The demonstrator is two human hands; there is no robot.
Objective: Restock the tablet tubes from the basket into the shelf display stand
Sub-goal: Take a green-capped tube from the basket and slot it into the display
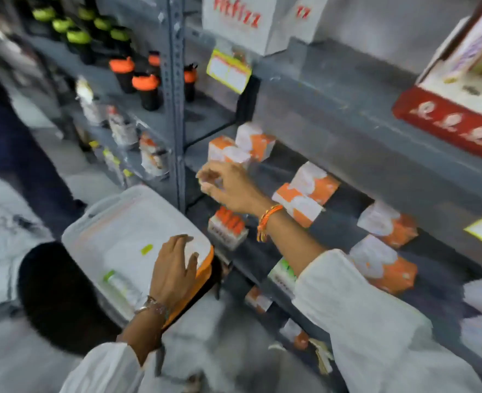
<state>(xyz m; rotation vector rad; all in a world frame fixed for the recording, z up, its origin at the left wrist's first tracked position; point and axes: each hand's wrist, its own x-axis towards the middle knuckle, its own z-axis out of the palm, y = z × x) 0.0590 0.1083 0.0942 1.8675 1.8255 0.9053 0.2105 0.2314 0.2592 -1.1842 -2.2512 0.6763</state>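
Observation:
The grey-white basket (115,231) with an orange rim sits low at centre-left. A clear tablet tube with a green cap (119,282) lies inside it. My left hand (176,269) rests flat on the basket's near right corner, fingers spread. On the lower shelf just right of the basket stands the display stand (227,226), filled with several orange-capped tubes. My right hand (224,185) is stretched out above the stand, in front of orange-and-white boxes (231,153). Its fingers are curled, and motion blur hides whether they hold anything.
Grey metal shelving with an upright post (177,109) fills the right. More orange-and-white boxes (307,191) lie along the shelf, and black bottles with orange lids (146,89) stand higher up. Another person's dark hair (58,293) and legs (12,143) are at left.

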